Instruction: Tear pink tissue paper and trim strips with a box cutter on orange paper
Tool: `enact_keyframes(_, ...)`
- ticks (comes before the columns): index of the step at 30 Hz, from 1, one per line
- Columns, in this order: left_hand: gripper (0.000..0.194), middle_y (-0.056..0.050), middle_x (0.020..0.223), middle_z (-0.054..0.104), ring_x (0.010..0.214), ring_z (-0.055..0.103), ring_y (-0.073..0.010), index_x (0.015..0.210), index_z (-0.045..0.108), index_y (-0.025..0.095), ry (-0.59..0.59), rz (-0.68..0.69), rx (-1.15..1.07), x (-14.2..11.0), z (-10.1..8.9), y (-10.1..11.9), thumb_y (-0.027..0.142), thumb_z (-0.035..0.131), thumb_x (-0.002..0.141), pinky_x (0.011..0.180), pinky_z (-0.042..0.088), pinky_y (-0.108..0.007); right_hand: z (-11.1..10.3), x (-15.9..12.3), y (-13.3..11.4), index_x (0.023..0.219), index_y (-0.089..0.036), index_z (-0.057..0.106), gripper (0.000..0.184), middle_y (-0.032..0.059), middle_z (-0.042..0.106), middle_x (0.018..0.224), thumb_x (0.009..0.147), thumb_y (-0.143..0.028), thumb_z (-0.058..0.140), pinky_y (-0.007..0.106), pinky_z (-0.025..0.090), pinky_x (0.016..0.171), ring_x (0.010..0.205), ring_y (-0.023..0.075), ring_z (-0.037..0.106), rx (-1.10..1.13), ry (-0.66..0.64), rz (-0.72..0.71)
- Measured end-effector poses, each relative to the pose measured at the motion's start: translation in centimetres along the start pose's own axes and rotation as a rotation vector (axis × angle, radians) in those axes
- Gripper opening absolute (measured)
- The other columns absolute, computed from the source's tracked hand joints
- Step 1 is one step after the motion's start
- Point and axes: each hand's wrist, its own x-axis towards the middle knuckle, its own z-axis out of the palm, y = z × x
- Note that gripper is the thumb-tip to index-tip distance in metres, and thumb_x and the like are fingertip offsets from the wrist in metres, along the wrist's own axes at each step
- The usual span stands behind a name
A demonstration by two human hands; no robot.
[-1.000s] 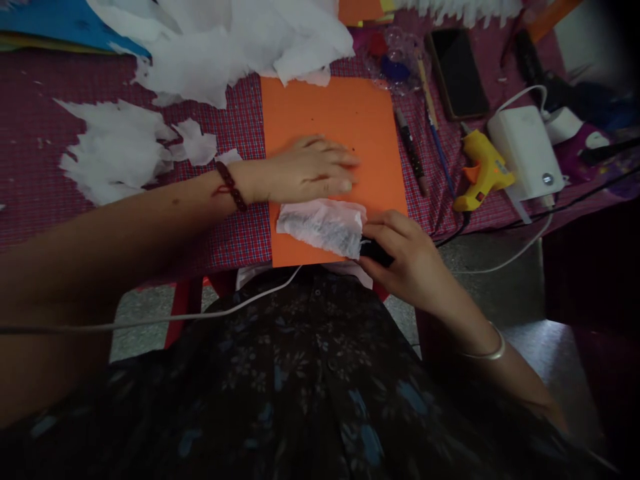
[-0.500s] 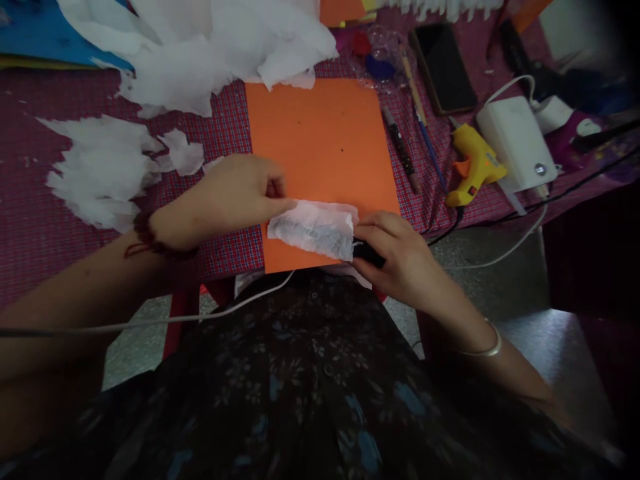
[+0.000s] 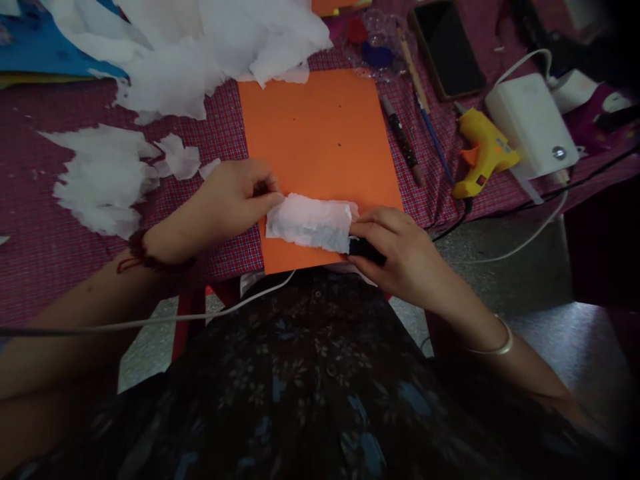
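Observation:
A dark, roughly cylindrical object (image 3: pixel 367 250) lies near the front edge of an orange sheet (image 3: pixel 320 140). Thin white torn paper (image 3: pixel 311 223) covers its left part, and the dark surface faintly shows through. My right hand (image 3: pixel 395 250) is closed around the bare dark end, fingers on top and thumb toward me. At the upper left corner of the white paper, my left hand (image 3: pixel 240 197) has thumb and forefinger pinched together on the paper's edge. What kind of object is under the paper I cannot make out.
Torn white paper (image 3: pixel 105 180) lies on the checked cloth at left, with a larger heap (image 3: pixel 200 53) behind. A yellow glue gun (image 3: pixel 483 153), a white power box (image 3: pixel 533 123), a phone (image 3: pixel 447 50), a marker (image 3: pixel 401 140) and a paintbrush (image 3: pixel 433 137) sit at right. A white cable (image 3: pixel 225 310) crosses my lap.
The white paper now lies flatter and covers the object more smoothly. My left hand has shifted slightly left along its upper edge; my right hand keeps its hold. The view has shifted slightly.

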Motion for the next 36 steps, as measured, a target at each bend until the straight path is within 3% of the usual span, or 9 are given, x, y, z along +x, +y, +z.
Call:
enact_keyframes(5,0.031,-0.008,0.100,0.072,0.104,0.065,-0.0293,0.109,0.070,0.022,-0.003,0.005,0.143,-0.8,0.1,0.1,0.041,0.048,0.099,0.096,0.050,-0.042,-0.2,0.0,-0.1,0.131,-0.024,0.067,0.037,0.0135,0.069,0.122,0.094,-0.021,0.067,0.053,0.056,0.098,0.117,0.0339,0.066,0.029,0.003,0.002)
enact_keyframes(11,0.030,-0.021,0.129,0.063,0.124,0.058,-0.0399,0.115,0.062,0.015,-0.011,0.107,0.381,-1.0,-0.2,1.1,0.031,0.042,0.101,0.106,0.047,-0.057,-0.3,0.1,-0.1,0.133,-0.024,0.066,0.040,0.0143,0.069,0.124,0.094,-0.021,0.069,0.055,0.056,0.099,0.119,0.0351,0.066,0.042,-0.009,-0.001)
enact_keyframes(15,0.032,-0.015,0.140,0.063,0.130,0.057,-0.0345,0.099,0.068,0.022,0.020,0.261,0.217,-0.3,-0.4,0.3,0.042,0.044,0.099,0.116,0.041,-0.055,-0.2,0.1,0.0,0.131,-0.024,0.067,0.037,0.0138,0.070,0.122,0.095,-0.023,0.068,0.054,0.057,0.098,0.116,0.0335,0.067,0.038,-0.003,-0.007)
enact_keyframes(19,0.035,-0.010,0.145,0.062,0.136,0.053,-0.0317,0.093,0.070,0.023,-0.027,0.286,0.163,0.3,0.1,-0.3,0.045,0.043,0.100,0.118,0.039,-0.052,-0.2,0.1,0.1,0.131,-0.023,0.067,0.036,0.0141,0.069,0.122,0.095,-0.024,0.068,0.054,0.057,0.098,0.116,0.0332,0.067,0.030,-0.001,-0.014)
enact_keyframes(24,0.030,-0.006,0.147,0.060,0.145,0.045,-0.0344,0.109,0.070,0.026,-0.048,0.265,0.239,1.2,0.2,0.1,0.042,0.046,0.101,0.124,0.030,-0.053,-0.3,0.2,0.1,0.132,-0.025,0.066,0.039,0.0134,0.069,0.121,0.094,-0.022,0.069,0.054,0.058,0.097,0.115,0.0337,0.067,0.033,-0.019,-0.004)
enact_keyframes(30,0.049,-0.012,0.147,0.060,0.142,0.048,-0.0346,0.131,0.066,0.020,-0.025,0.299,0.243,3.4,0.4,0.5,0.048,0.039,0.101,0.121,0.034,-0.051,-0.4,0.1,0.0,0.133,-0.026,0.066,0.038,0.0141,0.069,0.121,0.095,-0.025,0.069,0.056,0.058,0.098,0.114,0.0342,0.068,0.033,-0.024,0.000)
enact_keyframes(33,0.061,-0.011,0.164,0.047,0.151,0.037,-0.0338,0.151,0.054,0.019,-0.013,0.284,0.190,3.9,2.0,0.3,0.051,0.038,0.102,0.128,0.021,-0.054,-0.5,0.1,0.0,0.131,-0.025,0.066,0.035,0.0135,0.069,0.119,0.096,-0.024,0.068,0.054,0.058,0.098,0.114,0.0333,0.068,0.024,-0.026,-0.008)
enact_keyframes(36,0.065,-0.004,0.170,0.040,0.157,0.027,-0.0336,0.159,0.045,0.025,-0.009,0.292,0.165,3.9,3.2,0.0,0.055,0.038,0.102,0.131,0.009,-0.056,-0.5,0.4,0.0,0.129,-0.025,0.067,0.035,0.0127,0.069,0.118,0.095,-0.023,0.068,0.054,0.058,0.097,0.113,0.0331,0.068,0.016,-0.035,0.000)
